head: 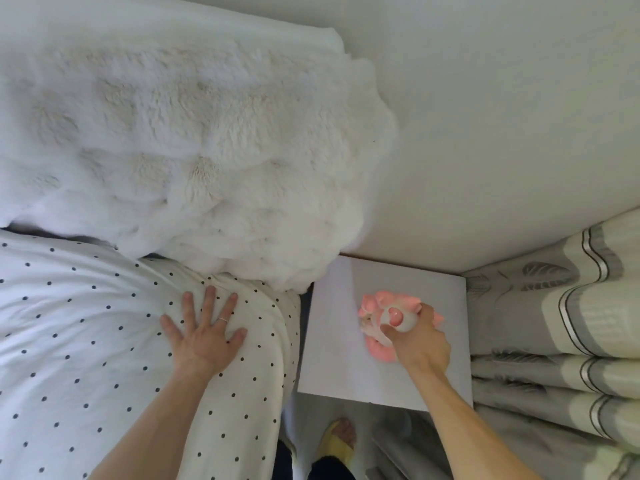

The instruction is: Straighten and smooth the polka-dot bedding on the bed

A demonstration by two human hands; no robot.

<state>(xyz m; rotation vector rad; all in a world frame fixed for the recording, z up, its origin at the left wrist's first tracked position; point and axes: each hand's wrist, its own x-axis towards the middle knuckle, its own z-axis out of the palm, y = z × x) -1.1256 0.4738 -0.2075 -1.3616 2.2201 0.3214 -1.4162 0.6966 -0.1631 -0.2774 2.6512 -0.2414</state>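
The white polka-dot bedding [86, 341] covers the bed on the left, rounded and slightly wrinkled at its right edge. My left hand [204, 327] lies flat on it near that edge, fingers spread, a thin ring on one finger. My right hand [415, 337] rests on the white bedside table [332, 358] and is closed around a pink and white soft toy [381, 306]. A fluffy white blanket [173, 150] is heaped at the head of the bed, overlapping the bedding's top edge.
A white wall [502, 116] rises behind the table. Grey and cream patterned curtains [561, 341] hang at the right. A foot in a yellow slipper [337, 441] stands on the floor in the gap between bed and table.
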